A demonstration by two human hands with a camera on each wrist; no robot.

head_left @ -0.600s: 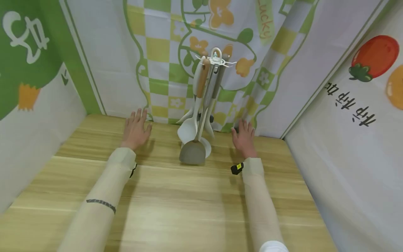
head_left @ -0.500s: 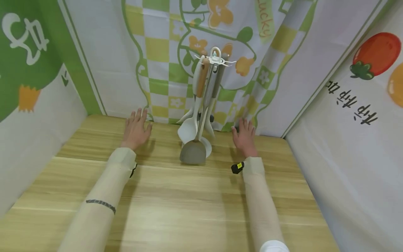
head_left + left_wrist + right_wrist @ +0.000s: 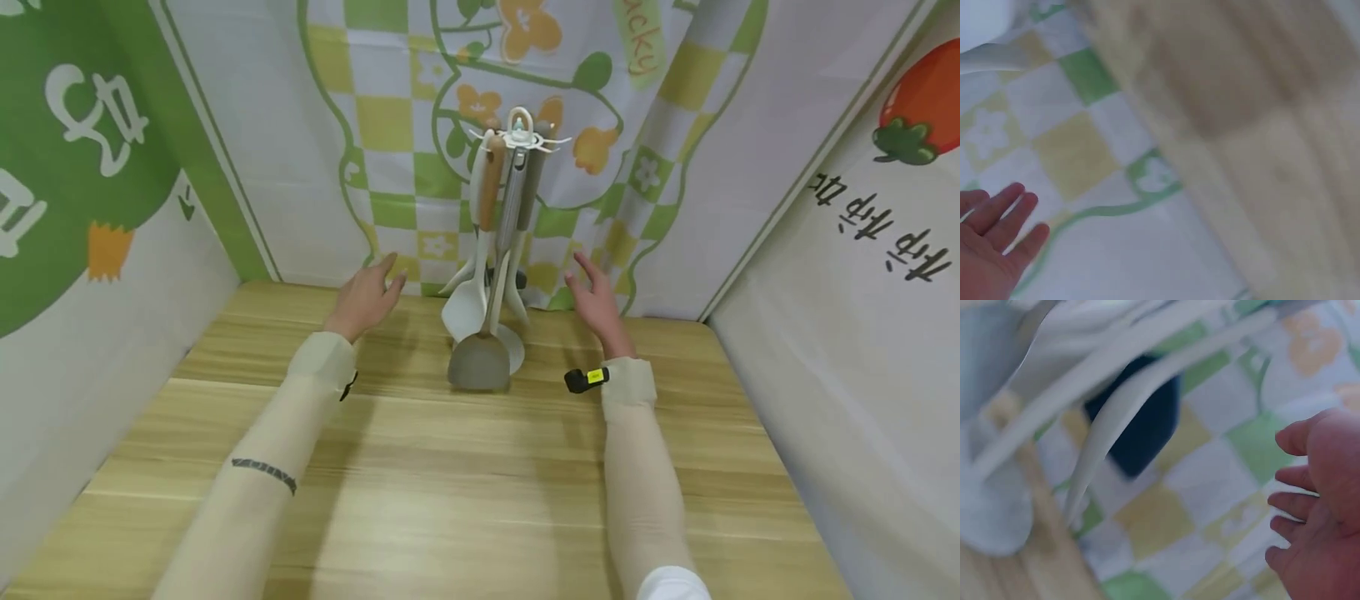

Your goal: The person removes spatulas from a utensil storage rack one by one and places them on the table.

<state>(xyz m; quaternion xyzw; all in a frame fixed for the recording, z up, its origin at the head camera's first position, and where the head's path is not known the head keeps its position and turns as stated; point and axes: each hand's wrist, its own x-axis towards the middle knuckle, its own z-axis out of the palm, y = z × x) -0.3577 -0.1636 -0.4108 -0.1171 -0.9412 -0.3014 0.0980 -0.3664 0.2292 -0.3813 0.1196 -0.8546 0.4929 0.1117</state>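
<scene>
A white rack [image 3: 519,137] with a ring on top and hooks all round stands against the back wall, bearing several kitchen utensils. In front hangs a turner [image 3: 480,364] with a broad grey-brown blade. Beside it is a white ladle [image 3: 465,310] with a wooden handle; other pale utensils are partly hidden behind. My left hand [image 3: 363,300] hovers left of the rack with fingers extended, touching nothing. On the other side my right hand [image 3: 598,310] is raised, its fingers spread and apart from the utensils. A dark piece [image 3: 1147,425] shows behind the pale handles in the right wrist view.
The wooden tabletop [image 3: 442,483] meets a patterned cloth wall [image 3: 386,125] close behind the rack. Printed side walls enclose it, with a green panel [image 3: 75,150] at left and a tomato print [image 3: 926,100] at right.
Both hands have lifted off the tabletop near the back edge. The left has turned inward towards the utensils; the right has turned with its thumb side up. The head view has shifted slightly left.
</scene>
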